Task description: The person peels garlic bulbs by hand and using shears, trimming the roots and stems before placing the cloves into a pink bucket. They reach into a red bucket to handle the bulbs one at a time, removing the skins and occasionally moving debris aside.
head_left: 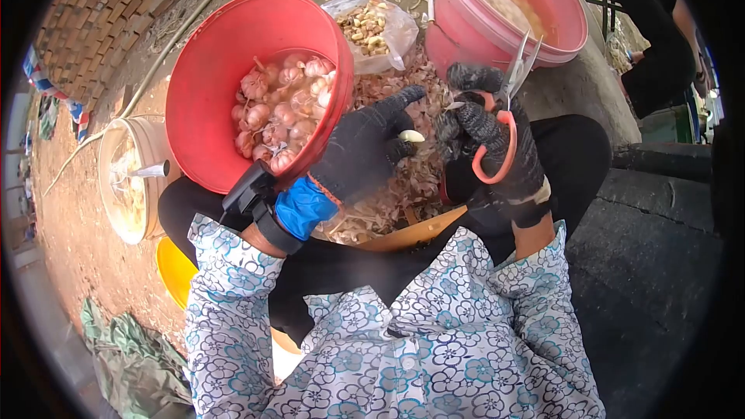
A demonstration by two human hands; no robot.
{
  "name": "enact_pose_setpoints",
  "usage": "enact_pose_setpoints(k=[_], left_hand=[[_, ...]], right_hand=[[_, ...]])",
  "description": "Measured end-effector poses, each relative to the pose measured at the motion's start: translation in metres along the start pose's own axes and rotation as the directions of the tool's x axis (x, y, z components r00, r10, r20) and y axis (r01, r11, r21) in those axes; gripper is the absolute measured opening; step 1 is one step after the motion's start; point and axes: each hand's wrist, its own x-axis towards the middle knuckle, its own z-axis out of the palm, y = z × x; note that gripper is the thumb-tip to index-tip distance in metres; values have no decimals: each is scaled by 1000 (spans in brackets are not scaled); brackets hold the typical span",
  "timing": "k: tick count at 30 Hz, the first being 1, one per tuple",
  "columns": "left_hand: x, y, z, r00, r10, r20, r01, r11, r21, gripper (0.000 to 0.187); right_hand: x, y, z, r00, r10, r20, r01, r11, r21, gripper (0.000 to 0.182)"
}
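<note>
My left hand [363,147], in a black glove, pinches a pale garlic clove [411,136] between thumb and fingers. My right hand [490,147], also gloved in black, grips orange-handled scissors [504,101] with the blades pointing up and slightly apart. The two hands are close together above a heap of garlic skins [403,186] on my lap. A red bucket [225,70] tilted toward me at the left holds several unpeeled garlic bulbs [279,109].
A pink tub [535,8] of cloudy water stands at the upper right. A clear bag of peeled bits [369,27] lies between the buckets. A white bucket [128,178] and yellow container [174,268] sit at left. Another person [660,39] is at the far right.
</note>
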Motion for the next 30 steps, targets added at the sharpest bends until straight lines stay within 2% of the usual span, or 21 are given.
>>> enact_pose_setpoints(k=[2,4,6,7,8,9,10,12,13,14,15,17,19,20,21,22,23,24,26,27,30], left_hand=[[3,3,-3,996,-78,39,82,991,-104,48],[6,4,-5,985,-152,87,166,965,-204,48],[7,4,-5,948,-308,77,311,857,-410,40],[8,6,-7,950,-305,75,308,858,-411,40],[8,11,-11,956,-283,78,290,869,-400,34],[7,13,-14,962,-262,81,273,879,-391,28],[6,12,-16,962,-262,79,271,879,-392,28],[2,7,-19,984,-155,90,174,949,-264,17],[1,2,-20,984,-155,84,172,948,-268,17],[2,-3,-22,997,24,70,-17,994,-111,17],[2,-7,-24,976,201,85,-206,977,51,18],[1,-9,-23,967,245,66,-247,969,23,19],[1,-6,-22,955,292,49,-292,956,-2,20],[2,-4,-22,996,68,53,-50,956,-288,23],[2,-2,-22,981,-148,122,191,818,-543,26],[2,-1,-23,913,-324,247,396,560,-728,30],[0,-2,-28,906,-275,322,420,483,-769,36],[1,-2,-27,907,-275,320,418,479,-772,36],[4,-1,-23,899,-332,287,401,355,-844,38],[7,-6,-25,883,-324,340,434,284,-855,39],[8,-12,-22,921,-296,253,359,396,-845,40]], right_hand=[[8,19,-29,958,-253,-137,158,861,-483,29],[13,49,-58,923,-337,-184,211,846,-489,29],[12,52,-53,879,-417,-230,263,827,-497,29],[5,51,-47,891,-453,-13,277,567,-776,31],[3,47,-36,894,-401,200,305,217,-927,33],[10,48,-25,799,-487,354,425,41,-904,37],[11,51,-19,799,-485,356,426,39,-904,37],[11,56,-7,921,-371,119,227,264,-937,38],[10,51,-1,948,-295,116,185,219,-958,35],[11,52,-2,949,-290,122,189,216,-958,35],[14,55,-5,943,-317,103,200,291,-936,33],[21,62,-19,938,-336,87,214,361,-908,32],[28,65,-42,930,-366,-24,162,468,-869,29],[27,48,-39,907,-422,-7,198,441,-875,27],[31,36,-51,873,-487,30,216,330,-919,27],[35,14,-53,819,-570,60,244,252,-937,28],[41,-15,-54,894,-438,-98,301,747,-592,27],[39,-22,-45,896,-434,-96,299,747,-594,27],[31,-33,-24,911,-392,-127,238,752,-615,27],[29,-36,-13,918,-371,-138,211,753,-624,27],[17,-35,4,937,-300,-177,121,757,-642,27]])
